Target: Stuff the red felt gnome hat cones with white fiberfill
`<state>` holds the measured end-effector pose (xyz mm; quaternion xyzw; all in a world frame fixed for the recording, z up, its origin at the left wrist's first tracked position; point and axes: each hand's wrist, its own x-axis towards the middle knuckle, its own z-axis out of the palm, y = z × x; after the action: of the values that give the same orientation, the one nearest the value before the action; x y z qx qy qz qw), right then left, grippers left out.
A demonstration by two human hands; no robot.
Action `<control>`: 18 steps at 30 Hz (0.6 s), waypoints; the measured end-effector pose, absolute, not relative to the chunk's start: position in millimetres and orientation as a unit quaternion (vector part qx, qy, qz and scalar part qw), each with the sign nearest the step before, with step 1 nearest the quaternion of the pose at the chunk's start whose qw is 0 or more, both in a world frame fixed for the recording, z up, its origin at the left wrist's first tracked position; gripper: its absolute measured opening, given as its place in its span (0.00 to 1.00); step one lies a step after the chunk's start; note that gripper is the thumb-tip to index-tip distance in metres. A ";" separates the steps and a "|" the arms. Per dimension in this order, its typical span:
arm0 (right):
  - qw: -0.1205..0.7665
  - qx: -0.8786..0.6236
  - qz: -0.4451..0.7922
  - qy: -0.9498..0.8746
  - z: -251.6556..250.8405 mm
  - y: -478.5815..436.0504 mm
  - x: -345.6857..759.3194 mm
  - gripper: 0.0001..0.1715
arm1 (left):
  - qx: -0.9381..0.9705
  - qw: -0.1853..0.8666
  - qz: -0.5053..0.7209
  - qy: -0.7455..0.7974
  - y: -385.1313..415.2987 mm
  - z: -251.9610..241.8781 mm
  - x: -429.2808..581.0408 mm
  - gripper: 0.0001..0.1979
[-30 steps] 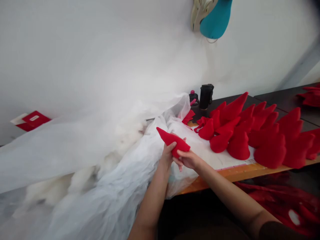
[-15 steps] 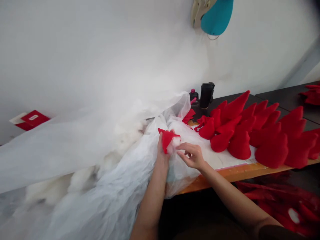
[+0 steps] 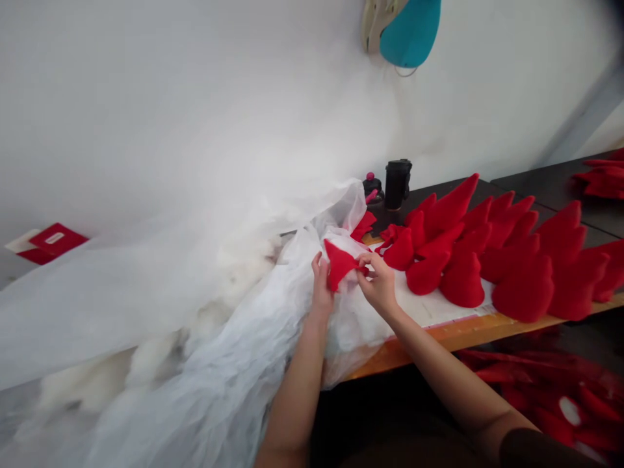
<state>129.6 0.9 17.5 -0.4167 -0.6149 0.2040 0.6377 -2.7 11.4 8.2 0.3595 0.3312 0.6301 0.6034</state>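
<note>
A small red felt cone (image 3: 340,265) sits between my hands, its tip pointing up and to the left. My left hand (image 3: 320,286) holds it from the left side, and the pinched fingers of my right hand (image 3: 377,283) grip its right edge. White stuffing shows at its mouth, partly hidden by my fingers. Just behind my hands lies a large, translucent white plastic bag (image 3: 253,305) bulging with white fluffy filling. Many plump red felt cones (image 3: 463,279) stand on the table to the right.
A black bottle (image 3: 397,185) and a pink-capped bottle (image 3: 371,188) stand at the wall. A teal and cream cap (image 3: 402,32) hangs above. The table's orange front edge (image 3: 453,335) runs right, with red fabric (image 3: 536,390) heaped below. More red cones (image 3: 602,179) lie far right.
My right hand has come back from beside the cone and now pinches its edge. The cone has turned, with its tip up-left again. The whole view has shifted slightly left.
</note>
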 end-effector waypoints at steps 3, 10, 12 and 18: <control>0.644 -0.419 0.142 -0.624 20.0 1.4 137.6 0.08 | 0.412 0.587 0.630 0.298 2.2 19.5 0.7 0.41; 0.613 -0.376 0.267 -0.642 24.4 -2.9 148.2 0.18 | 0.528 0.499 0.623 0.289 -8.3 40.0 -2.0 0.31; 0.618 -0.394 0.263 -0.628 24.1 -0.9 148.8 0.16 | 0.539 0.523 0.607 0.261 -9.7 40.3 -4.3 0.33; 0.631 -0.397 0.215 -0.630 21.7 4.7 149.9 0.07 | 0.548 0.477 0.604 0.328 -1.6 26.1 -5.0 0.24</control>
<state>149.9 4.7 21.7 -0.3974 -0.6302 0.2154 0.6312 -5.0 -1.6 26.1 0.5479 0.3277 0.6040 0.4771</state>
